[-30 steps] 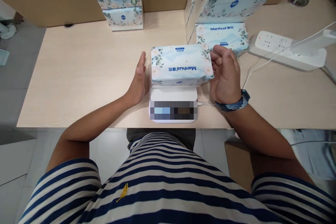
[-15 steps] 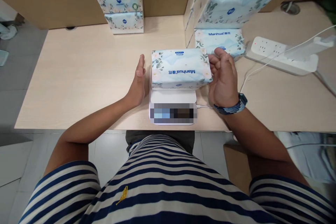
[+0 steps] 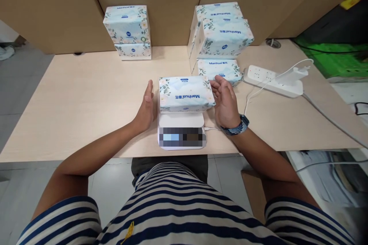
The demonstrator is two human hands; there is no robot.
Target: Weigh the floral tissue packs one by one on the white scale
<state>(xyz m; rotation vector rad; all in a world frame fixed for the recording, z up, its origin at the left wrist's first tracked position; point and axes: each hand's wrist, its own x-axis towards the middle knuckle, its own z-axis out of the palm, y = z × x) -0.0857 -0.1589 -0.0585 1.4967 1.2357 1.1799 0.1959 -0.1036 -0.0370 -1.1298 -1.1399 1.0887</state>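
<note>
A pale blue floral tissue pack (image 3: 185, 93) lies on a white scale (image 3: 181, 133) near the desk's front edge. My left hand (image 3: 145, 108) stands on its edge just left of the pack, fingers straight and together, a small gap between them and the pack. My right hand (image 3: 225, 101) hovers at the pack's right end, fingers loosely curled and apart, holding nothing. A blue woven wristband sits on my right wrist.
Two tissue packs (image 3: 128, 30) are stacked at the back left, and several more (image 3: 222, 38) are piled at the back right. A white power strip (image 3: 271, 80) with a plugged charger and cables lies at right. A brown partition runs behind the wooden desk (image 3: 80, 95).
The camera has tilted up, showing more of the stacks and the partition. Both hands stay beside the pack on the scale, the right hand slightly farther from it.
</note>
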